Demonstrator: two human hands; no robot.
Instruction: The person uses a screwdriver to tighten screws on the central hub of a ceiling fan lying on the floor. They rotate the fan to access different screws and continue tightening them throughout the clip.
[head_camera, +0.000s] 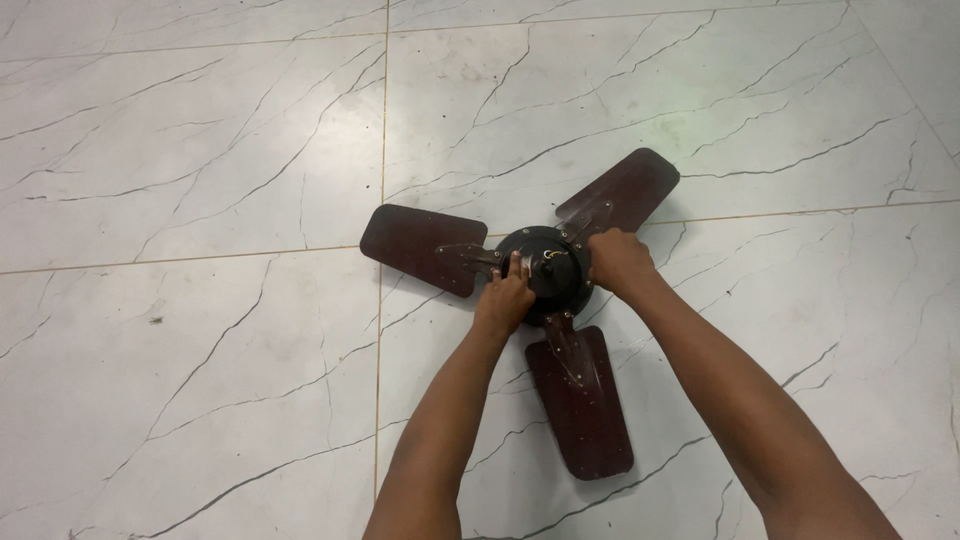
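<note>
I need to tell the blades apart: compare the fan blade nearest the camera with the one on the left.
The near blade points toward the camera and looks long and narrow; the left blade lies sideways and looks shorter and broader. The left hand rests by the left blade's bracket; the near blade runs between the forearms. Both are dark brown, joined to the black hub.

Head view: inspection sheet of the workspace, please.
Surface: white marble-look tile floor with dark veins and grout lines.
Job's things: dark brown ceiling fan lying flat on the floor, three blades spread; black motor hub at centre.
Clutter: nothing seen.
Grippers: left hand on the hub's near-left edge; right hand on its right edge, fingers curled over the rim.
Cables: short light wire at hub centre, too small to detail.
Surroundings: only floor in view.
</note>
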